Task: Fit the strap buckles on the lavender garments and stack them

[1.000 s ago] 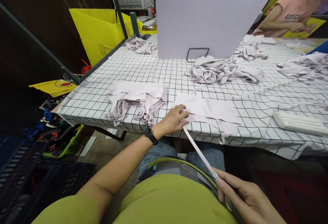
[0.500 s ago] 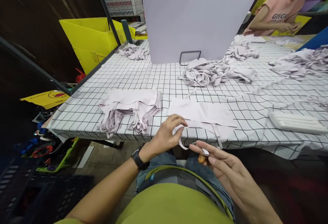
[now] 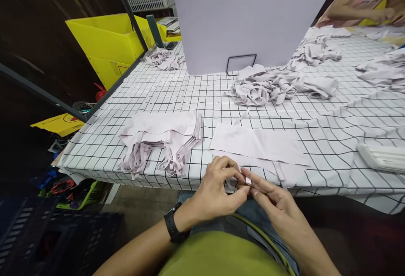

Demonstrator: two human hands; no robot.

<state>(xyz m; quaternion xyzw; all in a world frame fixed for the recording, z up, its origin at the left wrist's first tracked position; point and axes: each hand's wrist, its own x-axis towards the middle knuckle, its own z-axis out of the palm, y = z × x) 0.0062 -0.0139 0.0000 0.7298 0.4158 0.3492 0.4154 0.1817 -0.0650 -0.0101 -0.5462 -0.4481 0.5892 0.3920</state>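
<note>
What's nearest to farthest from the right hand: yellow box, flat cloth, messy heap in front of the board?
1. Flat cloth, just past the right hand.
2. Messy heap, farther back, before the board.
3. Yellow box, far left, past the table.

Dark, streaked wall (image 3: pixel 47 2) at left, white table (image 3: pixel 152 88) with black grid lines, grey-brown floor (image 3: pixel 137 208) below.
</note>
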